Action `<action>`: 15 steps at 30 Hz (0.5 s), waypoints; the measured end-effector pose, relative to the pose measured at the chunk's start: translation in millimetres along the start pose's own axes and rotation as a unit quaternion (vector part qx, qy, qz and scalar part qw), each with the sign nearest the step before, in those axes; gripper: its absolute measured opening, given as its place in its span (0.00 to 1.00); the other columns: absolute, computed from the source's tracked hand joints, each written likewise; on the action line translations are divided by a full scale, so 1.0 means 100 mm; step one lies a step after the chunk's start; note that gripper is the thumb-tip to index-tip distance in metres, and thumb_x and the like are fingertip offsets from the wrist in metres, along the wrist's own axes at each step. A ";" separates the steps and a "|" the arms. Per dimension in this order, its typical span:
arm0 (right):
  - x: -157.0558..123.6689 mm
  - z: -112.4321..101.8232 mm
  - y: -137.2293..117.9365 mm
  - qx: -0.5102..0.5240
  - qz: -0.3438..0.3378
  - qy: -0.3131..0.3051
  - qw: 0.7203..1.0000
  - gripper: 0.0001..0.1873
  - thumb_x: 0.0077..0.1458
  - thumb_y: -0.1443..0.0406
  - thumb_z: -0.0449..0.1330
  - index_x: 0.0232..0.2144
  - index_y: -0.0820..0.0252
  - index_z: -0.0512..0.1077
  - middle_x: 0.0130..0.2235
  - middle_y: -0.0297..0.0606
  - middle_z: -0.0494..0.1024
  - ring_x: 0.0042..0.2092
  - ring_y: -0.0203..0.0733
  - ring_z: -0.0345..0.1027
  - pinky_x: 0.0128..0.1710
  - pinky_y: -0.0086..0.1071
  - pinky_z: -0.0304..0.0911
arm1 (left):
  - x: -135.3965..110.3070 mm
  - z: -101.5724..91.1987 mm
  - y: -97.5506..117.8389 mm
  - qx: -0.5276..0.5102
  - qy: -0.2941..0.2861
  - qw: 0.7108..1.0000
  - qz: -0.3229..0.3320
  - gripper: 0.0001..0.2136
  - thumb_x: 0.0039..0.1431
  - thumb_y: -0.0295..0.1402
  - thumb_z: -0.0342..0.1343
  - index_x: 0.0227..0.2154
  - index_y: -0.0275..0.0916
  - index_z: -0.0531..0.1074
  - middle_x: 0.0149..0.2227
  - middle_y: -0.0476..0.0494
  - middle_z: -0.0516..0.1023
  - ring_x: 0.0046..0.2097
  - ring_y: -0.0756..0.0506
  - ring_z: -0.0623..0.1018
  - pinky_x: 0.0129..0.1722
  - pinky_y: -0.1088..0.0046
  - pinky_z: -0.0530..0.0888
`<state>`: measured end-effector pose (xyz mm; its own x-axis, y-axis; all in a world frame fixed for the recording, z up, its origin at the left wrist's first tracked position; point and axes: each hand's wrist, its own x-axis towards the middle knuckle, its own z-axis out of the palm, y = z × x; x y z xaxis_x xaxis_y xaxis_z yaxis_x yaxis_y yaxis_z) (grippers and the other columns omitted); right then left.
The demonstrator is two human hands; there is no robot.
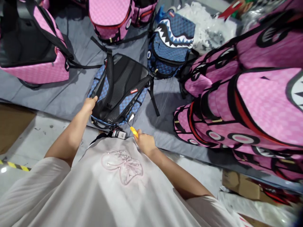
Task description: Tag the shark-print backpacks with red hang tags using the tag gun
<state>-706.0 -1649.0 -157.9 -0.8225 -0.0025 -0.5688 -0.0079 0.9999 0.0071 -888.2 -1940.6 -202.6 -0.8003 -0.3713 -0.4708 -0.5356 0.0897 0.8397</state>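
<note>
A blue checkered backpack [125, 72] with black straps lies back panel up on the table in front of me. My left hand [90, 104] is closed on its left side edge, thumb on top and the other fingers hidden. In my right hand [145, 142] is a small yellow-handled tool [134, 131] with a thin tip pointing at the backpack's near edge; its exact kind is unclear. White paper tags [121, 135] hang at the near end, close to my shirt. A small white tag [131, 117] lies by the lower right edge.
Pink backpacks [265, 107] are piled on the right; another pink backpack [42, 74] lies at left, more at the back. A blue shark-mouth backpack [172, 44] stands behind, beside white plastic wrapping [203, 28]. Grey cloth [161, 129] covers the table. Cardboard [14, 126] sits lower left.
</note>
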 end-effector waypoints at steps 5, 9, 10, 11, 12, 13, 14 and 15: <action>0.13 0.11 -0.45 0.013 0.010 0.009 1.000 0.27 0.69 0.53 0.49 0.56 0.73 0.62 0.43 0.59 0.80 0.46 0.56 0.77 0.43 0.40 0.67 | 0.32 -0.20 0.09 -0.052 -0.067 0.986 -0.145 0.18 0.68 0.34 0.49 0.54 0.28 0.69 0.40 0.33 0.76 0.38 0.47 0.78 0.39 0.74 0.76; 0.09 0.08 -0.55 0.067 0.012 -0.002 0.998 0.25 0.70 0.53 0.45 0.56 0.68 0.62 0.43 0.54 0.81 0.45 0.54 0.77 0.42 0.38 0.66 | 0.43 -0.32 0.17 -0.052 -0.125 0.970 -0.202 0.19 0.68 0.35 0.46 0.54 0.27 0.69 0.36 0.33 0.76 0.35 0.45 0.78 0.36 0.71 0.77; 0.07 0.05 -0.55 0.080 0.008 -0.007 0.997 0.24 0.71 0.53 0.44 0.56 0.66 0.62 0.43 0.52 0.81 0.45 0.54 0.77 0.41 0.37 0.65 | 0.43 -0.32 0.18 -0.048 -0.129 0.969 -0.206 0.18 0.68 0.35 0.47 0.52 0.28 0.70 0.34 0.34 0.76 0.34 0.45 0.78 0.35 0.70 0.77; 0.06 0.02 -0.53 0.093 0.003 -0.013 0.996 0.24 0.71 0.52 0.43 0.56 0.64 0.62 0.43 0.51 0.81 0.44 0.53 0.77 0.41 0.37 0.64 | 0.41 -0.30 0.19 -0.041 -0.129 0.970 -0.202 0.17 0.67 0.35 0.48 0.50 0.28 0.71 0.32 0.36 0.75 0.32 0.44 0.78 0.33 0.70 0.77; 0.06 -0.01 -0.52 0.107 -0.003 -0.019 0.994 0.25 0.71 0.52 0.42 0.56 0.63 0.62 0.43 0.51 0.81 0.44 0.53 0.77 0.40 0.36 0.64 | 0.38 -0.27 0.20 -0.033 -0.126 0.973 -0.190 0.15 0.66 0.35 0.49 0.48 0.29 0.72 0.30 0.37 0.75 0.30 0.45 0.77 0.32 0.71 0.76; 0.07 -0.04 -0.52 0.122 -0.012 -0.024 0.992 0.25 0.71 0.51 0.42 0.55 0.62 0.63 0.43 0.50 0.81 0.45 0.53 0.77 0.39 0.35 0.63 | 0.35 -0.24 0.19 -0.023 -0.120 0.977 -0.172 0.13 0.66 0.34 0.50 0.45 0.29 0.72 0.28 0.40 0.74 0.28 0.47 0.76 0.30 0.73 0.75; 0.09 -0.07 -0.52 0.137 -0.020 -0.025 0.990 0.25 0.70 0.50 0.42 0.55 0.62 0.64 0.44 0.50 0.81 0.45 0.53 0.77 0.39 0.34 0.62 | 0.32 -0.21 0.19 -0.014 -0.113 0.982 -0.152 0.11 0.65 0.34 0.51 0.42 0.30 0.72 0.26 0.42 0.72 0.26 0.48 0.74 0.28 0.75 0.74; 0.11 -0.09 -0.53 0.150 -0.028 -0.025 0.988 0.26 0.70 0.49 0.42 0.54 0.62 0.64 0.44 0.50 0.81 0.45 0.52 0.77 0.38 0.33 0.61 | 0.30 -0.19 0.18 -0.006 -0.106 0.985 -0.134 0.10 0.64 0.33 0.52 0.40 0.31 0.72 0.25 0.44 0.71 0.25 0.50 0.73 0.28 0.76 0.73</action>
<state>-719.9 -1702.4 -157.4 -0.7963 -0.0640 -0.6015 0.1236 0.9562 -0.2653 -916.4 -1967.2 -196.5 -0.6689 -0.1783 -0.7217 -0.7339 0.0036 0.6793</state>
